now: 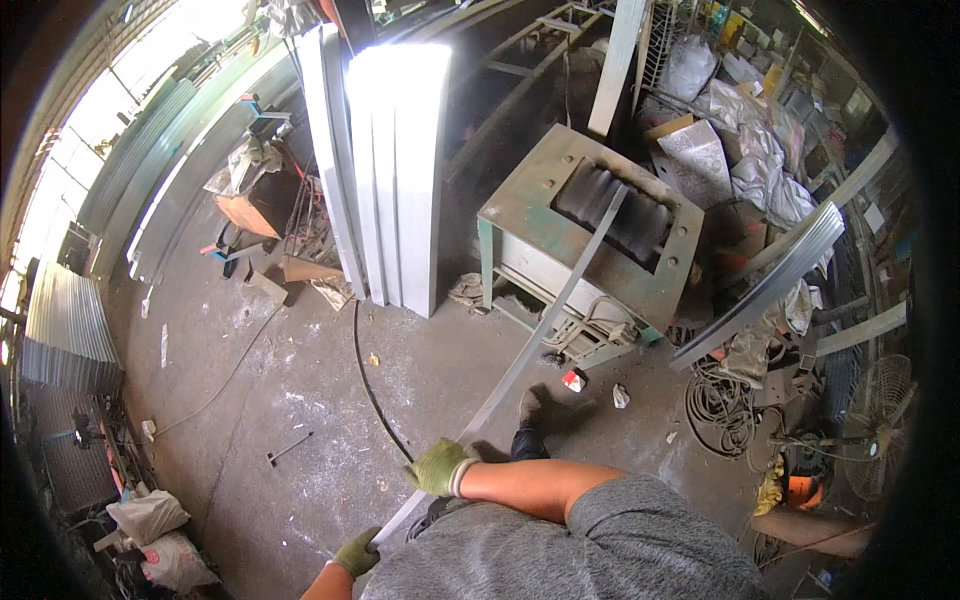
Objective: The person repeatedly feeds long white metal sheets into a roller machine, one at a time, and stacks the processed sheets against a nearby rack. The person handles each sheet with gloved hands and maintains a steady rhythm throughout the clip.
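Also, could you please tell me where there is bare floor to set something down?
The floor looks mostly bare between the black cable and the long metal strip, in front of the white panels; another patch lies between the shoe and the coiled cables. It is crowded along the right, around the fan.

What seems daylight (165, 45) glares beyond the dusty grey floor (225, 400).
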Demonstrator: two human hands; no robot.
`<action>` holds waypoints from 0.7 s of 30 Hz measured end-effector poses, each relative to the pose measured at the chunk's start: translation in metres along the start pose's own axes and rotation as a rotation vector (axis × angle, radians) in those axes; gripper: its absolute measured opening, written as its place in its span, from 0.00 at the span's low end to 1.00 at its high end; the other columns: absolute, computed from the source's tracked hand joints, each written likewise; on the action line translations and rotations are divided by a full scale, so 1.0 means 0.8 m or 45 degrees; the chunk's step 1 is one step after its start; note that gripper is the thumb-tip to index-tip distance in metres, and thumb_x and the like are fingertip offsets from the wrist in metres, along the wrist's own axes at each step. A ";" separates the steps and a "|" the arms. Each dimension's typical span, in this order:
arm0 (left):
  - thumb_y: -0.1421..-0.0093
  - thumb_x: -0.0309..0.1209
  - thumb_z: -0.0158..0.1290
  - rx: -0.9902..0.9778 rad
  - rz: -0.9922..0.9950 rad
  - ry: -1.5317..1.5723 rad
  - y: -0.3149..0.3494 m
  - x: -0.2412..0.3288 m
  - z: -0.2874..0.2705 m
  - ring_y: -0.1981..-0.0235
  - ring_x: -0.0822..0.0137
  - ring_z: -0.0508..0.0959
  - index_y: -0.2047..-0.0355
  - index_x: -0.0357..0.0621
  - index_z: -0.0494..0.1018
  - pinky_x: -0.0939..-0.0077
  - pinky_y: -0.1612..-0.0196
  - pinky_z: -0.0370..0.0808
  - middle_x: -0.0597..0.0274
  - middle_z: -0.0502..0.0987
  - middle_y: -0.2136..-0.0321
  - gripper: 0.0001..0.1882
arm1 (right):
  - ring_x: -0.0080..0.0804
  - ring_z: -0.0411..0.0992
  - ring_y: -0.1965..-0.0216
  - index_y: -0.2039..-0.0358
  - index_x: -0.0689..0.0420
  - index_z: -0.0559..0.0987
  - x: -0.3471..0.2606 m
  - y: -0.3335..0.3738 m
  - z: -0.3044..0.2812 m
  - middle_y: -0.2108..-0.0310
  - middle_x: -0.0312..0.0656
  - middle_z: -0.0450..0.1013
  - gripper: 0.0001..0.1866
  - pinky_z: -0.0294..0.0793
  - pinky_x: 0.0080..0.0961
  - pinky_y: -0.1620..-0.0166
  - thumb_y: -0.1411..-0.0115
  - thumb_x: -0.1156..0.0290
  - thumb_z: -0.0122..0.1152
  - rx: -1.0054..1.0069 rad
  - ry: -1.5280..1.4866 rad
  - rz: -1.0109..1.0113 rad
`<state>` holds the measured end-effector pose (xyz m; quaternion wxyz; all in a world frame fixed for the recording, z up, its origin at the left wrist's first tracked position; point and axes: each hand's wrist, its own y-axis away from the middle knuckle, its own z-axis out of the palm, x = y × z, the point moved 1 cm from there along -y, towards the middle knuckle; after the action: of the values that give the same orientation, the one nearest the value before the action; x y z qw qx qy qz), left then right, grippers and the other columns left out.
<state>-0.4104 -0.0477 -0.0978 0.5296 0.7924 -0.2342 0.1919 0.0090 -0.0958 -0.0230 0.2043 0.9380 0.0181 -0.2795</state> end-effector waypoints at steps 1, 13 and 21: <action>0.39 0.30 0.54 0.024 -0.040 -0.008 0.000 0.019 -0.007 0.43 0.45 0.84 0.29 0.52 0.71 0.56 0.42 0.79 0.41 0.84 0.46 0.34 | 0.55 0.85 0.63 0.68 0.54 0.91 0.005 0.000 -0.006 0.68 0.51 0.86 0.35 0.79 0.57 0.52 0.23 0.44 0.41 0.051 0.042 0.012; 0.29 0.45 0.55 0.165 0.161 -0.541 -0.171 0.314 -0.028 0.51 0.35 0.84 0.40 0.53 0.76 0.41 0.49 0.81 0.39 0.86 0.55 0.21 | 0.44 0.79 0.49 0.59 0.52 0.87 0.219 0.044 -0.132 0.57 0.43 0.85 0.21 0.73 0.47 0.42 0.27 0.52 0.52 0.755 0.439 0.238; 0.29 0.45 0.51 0.185 0.442 -0.597 -0.356 0.584 -0.013 0.49 0.30 0.82 0.47 0.43 0.79 0.39 0.46 0.79 0.33 0.84 0.52 0.21 | 0.61 0.71 0.33 0.36 0.62 0.76 0.346 0.155 -0.138 0.35 0.58 0.73 0.26 0.70 0.53 0.31 0.34 0.71 0.64 1.701 -0.110 0.471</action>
<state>0.1344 -0.0227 -0.0492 0.3621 0.7990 -0.4679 0.1077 0.3177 -0.1880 -0.0403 -0.3720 0.8384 -0.3263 -0.2284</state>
